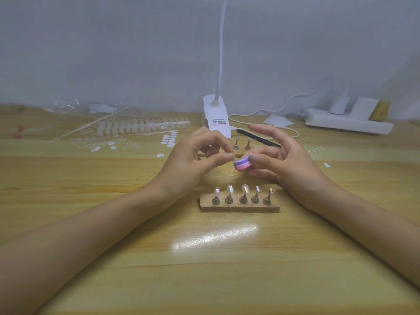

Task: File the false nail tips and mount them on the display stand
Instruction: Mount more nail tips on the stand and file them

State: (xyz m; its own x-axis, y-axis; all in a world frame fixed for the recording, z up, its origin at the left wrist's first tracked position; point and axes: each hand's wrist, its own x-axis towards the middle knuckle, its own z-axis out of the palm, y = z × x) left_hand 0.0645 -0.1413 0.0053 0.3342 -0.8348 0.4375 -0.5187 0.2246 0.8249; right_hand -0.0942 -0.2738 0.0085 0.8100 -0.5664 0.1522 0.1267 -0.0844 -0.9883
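Note:
My left hand (195, 155) pinches a small clear nail tip (232, 157) between thumb and forefinger. Its end touches a pink and purple buffer block (243, 165), which my right hand (281, 160) holds at thumb and fingertips. Both hands hover above the table, just behind the display stand (239, 206). That stand is a flat bar with several small metal holders; three on the left carry clear nail tips (230, 190), two on the right show bare tops. A second stand (241, 144) with two visible holders sits behind my hands, mostly hidden.
Strips of unused nail tips (145, 126) and white adhesive tabs (169, 138) lie at the back left. A white clip lamp (217, 119) stands at the back centre, its cable running right to a power strip (347, 123). A black pen (259, 138) lies behind my right hand.

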